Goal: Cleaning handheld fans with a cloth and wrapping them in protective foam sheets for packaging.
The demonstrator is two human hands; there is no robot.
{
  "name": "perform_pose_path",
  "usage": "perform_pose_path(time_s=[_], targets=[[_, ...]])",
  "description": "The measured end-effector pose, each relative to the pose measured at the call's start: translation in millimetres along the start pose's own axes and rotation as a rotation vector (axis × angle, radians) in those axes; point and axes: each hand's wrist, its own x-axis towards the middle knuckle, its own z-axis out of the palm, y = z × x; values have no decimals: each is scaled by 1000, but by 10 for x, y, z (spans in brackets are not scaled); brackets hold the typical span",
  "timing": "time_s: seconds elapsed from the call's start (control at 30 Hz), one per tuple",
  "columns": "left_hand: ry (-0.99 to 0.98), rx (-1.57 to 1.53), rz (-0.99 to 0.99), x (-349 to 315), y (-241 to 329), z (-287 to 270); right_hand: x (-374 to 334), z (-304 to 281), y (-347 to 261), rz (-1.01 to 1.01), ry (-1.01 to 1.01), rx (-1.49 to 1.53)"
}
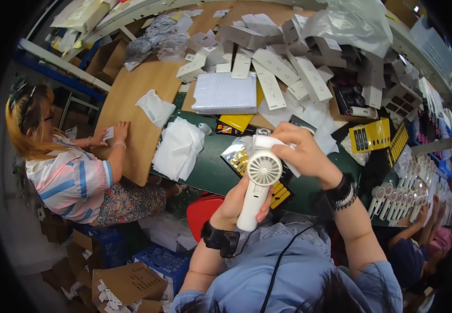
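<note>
A white handheld fan [262, 175] is upright in front of my chest, its round slatted grille facing up at me. My left hand [232, 204] is closed round the handle from below and the left. At the top of the fan, my right hand [305, 148] pinches a rounded white part [266, 142] at its head; whether that part is attached cannot be made out. Beneath the fan, a sheet of yellow and black stickers [281, 195] lies near the edge of the green table [218, 155].
White boxes [270, 86] are heaped at the back beside a stack of white trays [225, 93]. White sheets [180, 148] lie to the left. Several fans [387, 201] stand at the right. A co-worker [72, 172] sits at the wooden board [150, 135] on the left.
</note>
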Motion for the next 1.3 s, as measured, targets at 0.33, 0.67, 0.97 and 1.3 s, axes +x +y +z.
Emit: perform_pose_path(time_s=[0.33,0.67,0.97,1.3], targets=[[385,818,399,-97,136,219,-279,-385,95,45,50,454],[324,909,535,-63,109,228,-484,53,-481,-222,282,-329],[416,1175,369,26,2,128,-258,49,209,151,279,-224],[382,1076,387,126,-63,-32,-1383,-10,2306,537,328,-775]])
